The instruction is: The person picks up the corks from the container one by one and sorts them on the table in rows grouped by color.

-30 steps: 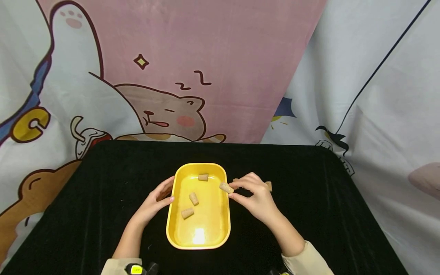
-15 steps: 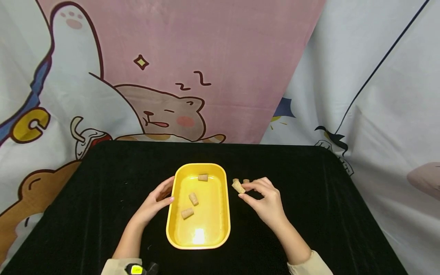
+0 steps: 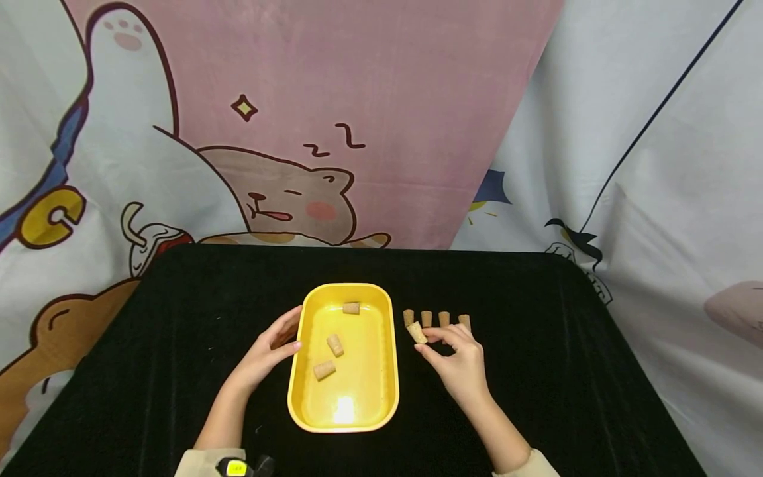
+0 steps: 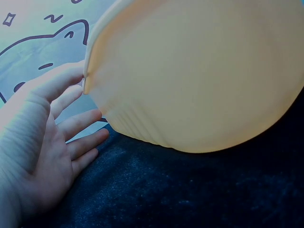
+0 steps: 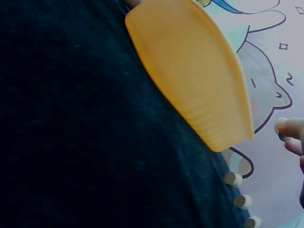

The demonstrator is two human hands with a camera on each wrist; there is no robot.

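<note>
The yellow tray point(image 3: 372, 371) lies in the middle of the black-covered table, with three corks point(image 3: 324, 370) inside it. My left hand point(image 3: 268, 351) touches the tray's left side; in the left wrist view its fingers point(image 4: 78, 123) reach out to the outer wall and the thumb meets the rim. To the right of the tray, my right hand point(image 3: 461, 371) pinches a single cork point(image 3: 416, 332) between thumb and fingertips, tilted and just in front of a row of several upright corks point(image 3: 426, 319). In the right wrist view only the right fingertips point(image 5: 290, 135) show at the edge.
Black cloth point(image 3: 536, 371) covers the table. Behind it hangs a curtain point(image 3: 417, 132) with cartoon animals. The row of corks continues rightward to one point(image 3: 465, 322) partly behind the right fingers. A dark strap device point(image 3: 238, 467) sits at the left wrist.
My right hand has moved right from the tray's right rim with the pinched cork, and then slightly nearer, uncovering the row of corks. The left hand and tray stay in place.
</note>
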